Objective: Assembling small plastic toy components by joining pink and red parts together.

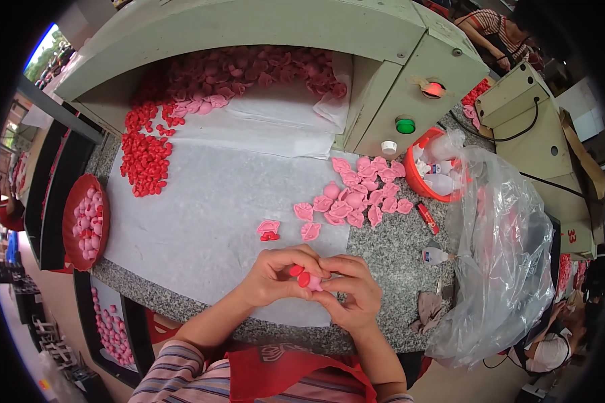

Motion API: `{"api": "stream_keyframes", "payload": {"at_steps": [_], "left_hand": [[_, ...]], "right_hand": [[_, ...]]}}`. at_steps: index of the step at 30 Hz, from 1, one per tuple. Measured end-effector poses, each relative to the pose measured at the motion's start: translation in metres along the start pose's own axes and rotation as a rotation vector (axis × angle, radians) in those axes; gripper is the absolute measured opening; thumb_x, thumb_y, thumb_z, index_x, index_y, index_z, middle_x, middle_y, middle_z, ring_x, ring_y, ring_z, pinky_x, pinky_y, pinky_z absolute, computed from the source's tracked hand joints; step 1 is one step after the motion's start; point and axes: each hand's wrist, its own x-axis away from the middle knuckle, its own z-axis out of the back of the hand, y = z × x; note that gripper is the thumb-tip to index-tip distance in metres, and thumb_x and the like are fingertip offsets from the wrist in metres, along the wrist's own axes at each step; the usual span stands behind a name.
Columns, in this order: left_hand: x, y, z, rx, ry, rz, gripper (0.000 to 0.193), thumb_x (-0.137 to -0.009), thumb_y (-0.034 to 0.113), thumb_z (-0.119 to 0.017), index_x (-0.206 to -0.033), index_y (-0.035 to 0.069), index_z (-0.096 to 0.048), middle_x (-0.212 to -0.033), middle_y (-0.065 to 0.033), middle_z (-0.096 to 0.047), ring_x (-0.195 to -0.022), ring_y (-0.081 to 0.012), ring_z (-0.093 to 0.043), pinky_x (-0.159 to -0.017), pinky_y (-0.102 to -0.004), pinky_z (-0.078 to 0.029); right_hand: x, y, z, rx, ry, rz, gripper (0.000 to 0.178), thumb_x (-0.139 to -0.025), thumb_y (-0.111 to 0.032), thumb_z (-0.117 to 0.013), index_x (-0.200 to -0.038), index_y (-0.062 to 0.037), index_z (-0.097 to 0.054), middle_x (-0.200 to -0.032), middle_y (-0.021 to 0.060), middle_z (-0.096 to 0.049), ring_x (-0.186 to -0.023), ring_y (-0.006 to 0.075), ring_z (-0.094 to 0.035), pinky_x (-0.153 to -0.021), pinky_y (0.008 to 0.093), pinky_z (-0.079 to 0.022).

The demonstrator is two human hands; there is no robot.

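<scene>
Near the front of the worktable, my left hand (277, 274) and my right hand (353, 290) meet around a small pink piece with a red bow-shaped part (307, 278). The fingertips of both hands pinch it, hiding some of its outline. Just beyond my left hand lies a loose pink piece with a wavy rim (269, 226), with a red bow-shaped piece (269, 236) against its near side. Farther right, several similar pink pieces (341, 209) are spread in a loose heap. Small red bow-shaped pieces (143, 164) form a pile at the left.
White paper (202, 201) covers much of the speckled tabletop. A pale green machine (262, 30) arches over more pink and red pieces at the back. At the left stands a red basket (69, 228); at the right, an orange bucket (415, 176), small bottle (435, 255) and clear plastic bag (501, 248).
</scene>
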Motion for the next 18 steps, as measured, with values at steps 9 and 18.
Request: {"api": "stream_keyframes", "payload": {"at_steps": [9,18], "left_hand": [[0.001,0.000,-0.003,0.040,0.019,0.041,0.032,-0.066,0.007,-0.074,-0.094,0.000,-0.061,-0.095,-0.0110,-0.058,-0.089,-0.0183,-0.056,-0.078,-0.0286,-0.044],[-0.004,0.015,-0.011,-0.694,0.124,-0.145,0.040,-0.071,0.003,-0.068,-0.109,0.002,-0.056,-0.096,-0.0090,-0.057,-0.086,-0.0196,-0.057,-0.074,-0.0293,-0.046]], "right_hand": [[0.005,0.001,0.003,0.118,-0.037,0.083,0.026,-0.061,-0.008,-0.075,-0.085,-0.0055,-0.065,-0.096,0.0139,-0.059,-0.087,0.0277,-0.058,-0.072,0.0361,-0.048],[0.013,0.012,0.007,-0.205,0.068,-0.246,0.027,-0.066,0.004,-0.069,-0.091,0.0012,-0.061,-0.102,0.0178,-0.055,-0.095,0.0262,-0.056,-0.080,0.0356,-0.049]]}}
